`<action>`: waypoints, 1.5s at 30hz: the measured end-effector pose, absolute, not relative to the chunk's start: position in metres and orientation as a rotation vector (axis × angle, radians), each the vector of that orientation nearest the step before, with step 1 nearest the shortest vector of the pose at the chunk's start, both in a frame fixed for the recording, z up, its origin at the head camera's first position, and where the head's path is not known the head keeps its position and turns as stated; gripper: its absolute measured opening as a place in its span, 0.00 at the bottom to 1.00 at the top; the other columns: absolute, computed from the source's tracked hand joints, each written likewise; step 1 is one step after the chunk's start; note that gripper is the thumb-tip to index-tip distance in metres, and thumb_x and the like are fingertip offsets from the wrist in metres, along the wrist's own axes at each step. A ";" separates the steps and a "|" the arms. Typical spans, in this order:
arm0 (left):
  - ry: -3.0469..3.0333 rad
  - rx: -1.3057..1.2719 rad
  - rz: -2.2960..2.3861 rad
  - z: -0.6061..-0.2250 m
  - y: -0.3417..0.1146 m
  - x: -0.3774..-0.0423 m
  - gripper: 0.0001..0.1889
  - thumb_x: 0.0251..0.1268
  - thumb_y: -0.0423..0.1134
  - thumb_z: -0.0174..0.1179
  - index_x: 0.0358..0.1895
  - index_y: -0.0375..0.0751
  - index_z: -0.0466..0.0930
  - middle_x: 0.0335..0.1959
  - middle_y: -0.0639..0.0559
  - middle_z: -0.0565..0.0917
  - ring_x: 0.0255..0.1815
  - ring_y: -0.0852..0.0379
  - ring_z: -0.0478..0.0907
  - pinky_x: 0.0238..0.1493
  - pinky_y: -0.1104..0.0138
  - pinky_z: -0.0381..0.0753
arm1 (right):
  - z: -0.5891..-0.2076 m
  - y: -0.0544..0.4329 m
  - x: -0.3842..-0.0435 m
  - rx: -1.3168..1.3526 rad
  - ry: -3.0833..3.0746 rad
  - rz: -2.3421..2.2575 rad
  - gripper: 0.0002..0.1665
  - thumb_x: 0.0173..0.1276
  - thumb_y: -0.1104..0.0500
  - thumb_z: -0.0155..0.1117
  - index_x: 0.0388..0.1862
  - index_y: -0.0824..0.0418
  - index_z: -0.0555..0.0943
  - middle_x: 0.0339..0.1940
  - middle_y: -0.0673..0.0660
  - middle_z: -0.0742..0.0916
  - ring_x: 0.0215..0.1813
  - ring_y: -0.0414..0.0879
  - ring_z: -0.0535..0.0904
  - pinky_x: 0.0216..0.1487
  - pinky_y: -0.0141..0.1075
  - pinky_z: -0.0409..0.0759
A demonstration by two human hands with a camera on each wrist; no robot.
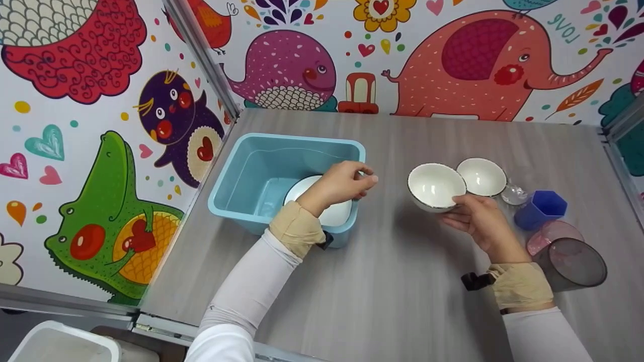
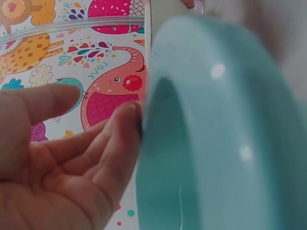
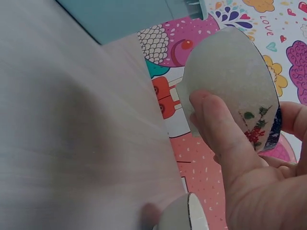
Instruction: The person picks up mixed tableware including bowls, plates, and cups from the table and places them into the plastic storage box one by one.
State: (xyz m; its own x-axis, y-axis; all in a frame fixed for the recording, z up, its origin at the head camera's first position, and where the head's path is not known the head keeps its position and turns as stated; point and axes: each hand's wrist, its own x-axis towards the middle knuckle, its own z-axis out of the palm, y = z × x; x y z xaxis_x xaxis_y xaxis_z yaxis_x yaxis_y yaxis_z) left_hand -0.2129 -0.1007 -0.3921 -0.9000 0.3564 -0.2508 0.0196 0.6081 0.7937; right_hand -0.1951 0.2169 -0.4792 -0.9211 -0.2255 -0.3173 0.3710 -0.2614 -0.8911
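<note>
My right hand (image 1: 480, 221) grips a white bowl (image 1: 433, 186) by its rim, holding it above the table. In the right wrist view, the outside of the held bowl (image 3: 230, 81) shows red flowers and green leaves. My left hand (image 1: 344, 183) is over the right rim of a light blue plastic bin (image 1: 236, 211), its fingers loosely bent with nothing between them. Inside the bin lies a white round dish (image 1: 336, 215), partly hidden by the left hand and wrist. A second white bowl (image 1: 482, 177) stands on the table just behind the right hand.
Right of the bowls stand a small clear glass (image 1: 514, 193), a blue hexagonal cup (image 1: 541, 208), a pink see-through cup (image 1: 551, 235) and a dark grey see-through cup (image 1: 573, 264). Printed walls (image 1: 302, 65) bound the table at the back and left. A white container (image 1: 65, 342) sits below, front left.
</note>
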 end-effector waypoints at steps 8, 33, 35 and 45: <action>2.423 0.287 1.204 -0.392 -0.093 -0.215 0.25 0.77 0.49 0.56 0.69 0.38 0.74 0.49 0.43 0.86 0.47 0.50 0.87 0.50 0.64 0.86 | -0.475 0.214 -0.188 0.130 1.639 -2.221 0.07 0.78 0.65 0.49 0.48 0.68 0.73 0.33 0.55 0.91 0.39 0.49 0.91 0.46 0.41 0.88; 2.373 0.314 1.212 -0.399 -0.062 -0.218 0.30 0.76 0.49 0.57 0.73 0.37 0.69 0.57 0.43 0.85 0.50 0.53 0.87 0.55 0.63 0.85 | -0.456 0.200 -0.169 0.016 1.702 -2.168 0.12 0.77 0.65 0.50 0.39 0.60 0.82 0.33 0.56 0.92 0.39 0.48 0.91 0.45 0.40 0.88; 2.364 0.317 1.214 -0.399 -0.060 -0.218 0.30 0.76 0.49 0.57 0.73 0.37 0.68 0.58 0.43 0.84 0.50 0.52 0.87 0.54 0.63 0.86 | -0.456 0.199 -0.168 0.017 1.708 -2.160 0.12 0.77 0.65 0.50 0.40 0.60 0.82 0.33 0.55 0.92 0.39 0.48 0.91 0.46 0.41 0.88; 2.335 0.337 1.260 -0.405 -0.050 -0.216 0.24 0.74 0.45 0.59 0.68 0.38 0.76 0.50 0.43 0.87 0.39 0.51 0.86 0.45 0.66 0.88 | -0.448 0.193 -0.163 -0.005 1.693 -2.158 0.11 0.77 0.66 0.50 0.48 0.61 0.80 0.36 0.54 0.92 0.40 0.49 0.91 0.48 0.43 0.88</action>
State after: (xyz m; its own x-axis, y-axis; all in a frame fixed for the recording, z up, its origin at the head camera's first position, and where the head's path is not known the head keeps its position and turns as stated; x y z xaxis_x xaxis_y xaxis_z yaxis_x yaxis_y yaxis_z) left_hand -0.2157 -0.0505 -0.4053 -0.8629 0.4202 -0.2806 -0.0037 0.5499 0.8352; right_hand -0.1625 0.1932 -0.4484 -0.9217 -0.3074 -0.2368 0.3031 -0.1893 -0.9340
